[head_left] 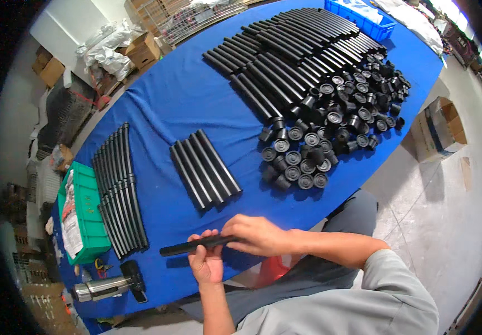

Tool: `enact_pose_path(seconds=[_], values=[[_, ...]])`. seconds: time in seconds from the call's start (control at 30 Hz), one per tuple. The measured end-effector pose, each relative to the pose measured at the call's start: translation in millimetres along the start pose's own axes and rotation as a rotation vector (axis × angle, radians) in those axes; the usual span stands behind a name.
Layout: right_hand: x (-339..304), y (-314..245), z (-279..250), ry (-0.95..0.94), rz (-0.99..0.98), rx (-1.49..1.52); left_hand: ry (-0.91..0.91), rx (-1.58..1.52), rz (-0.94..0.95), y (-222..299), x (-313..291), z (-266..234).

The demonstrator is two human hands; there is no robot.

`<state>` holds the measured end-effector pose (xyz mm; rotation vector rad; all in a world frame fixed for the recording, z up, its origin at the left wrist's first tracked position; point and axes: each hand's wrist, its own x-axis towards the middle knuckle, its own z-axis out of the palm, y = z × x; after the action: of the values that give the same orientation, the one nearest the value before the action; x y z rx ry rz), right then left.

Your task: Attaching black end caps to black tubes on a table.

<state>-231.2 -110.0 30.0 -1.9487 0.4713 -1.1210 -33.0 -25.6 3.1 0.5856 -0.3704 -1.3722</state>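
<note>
both hands on 1 black tube [196,244], held roughly level just above the near edge of the blue table [163,106]. left hand [207,261] grips it from below, fingers curled and clamped round the middle. right hand [255,234] covers the right end, fingers closed over the tube tip, so can't tell if anything sits on that end. the tube's left end sticks out free toward the green bin [84,215].

around it: a short row of 5 or so black tubes [204,167] lying side by side mid-table, a longer fan of thin black rods [119,190] just right of the bin, a big stack of long tubes [291,61] at the far side, and a heap of black end caps [330,128] w/ open ends up, spreading to the right edge. a metal-headed mallet [110,286] lies at the near left corner, well apart from the hands. blue crate [364,17] at the far end.

risks, as i judge: the tube hangs past the table edge, so a loose left grip could drop it to the floor. the free end could swing into the thin rods and scatter them. the cap heap reaches close to the right edge; a knock could roll caps off. hard pushing on the covered end w/ a bare palm could pinch skin.
</note>
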Motion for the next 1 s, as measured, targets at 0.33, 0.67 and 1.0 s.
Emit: enact_pose_path(seconds=[0.33, 0.67, 1.0], values=[[0.0, 2.6, -6.2, -0.033, -0.026, -0.07, 0.006, -0.087, -0.03, -2.2, 0.9, -0.1], [4.9, 2.9, -4.0, -0.086, -0.019, -0.057, 0.0, -0.019, -0.032, 5.1, -0.1, 2.5], [9.0, -0.6, -10.3, 0.002, 0.033, -0.056, 0.043, -0.039, -0.058, -1.8, 2.5, 4.8]])
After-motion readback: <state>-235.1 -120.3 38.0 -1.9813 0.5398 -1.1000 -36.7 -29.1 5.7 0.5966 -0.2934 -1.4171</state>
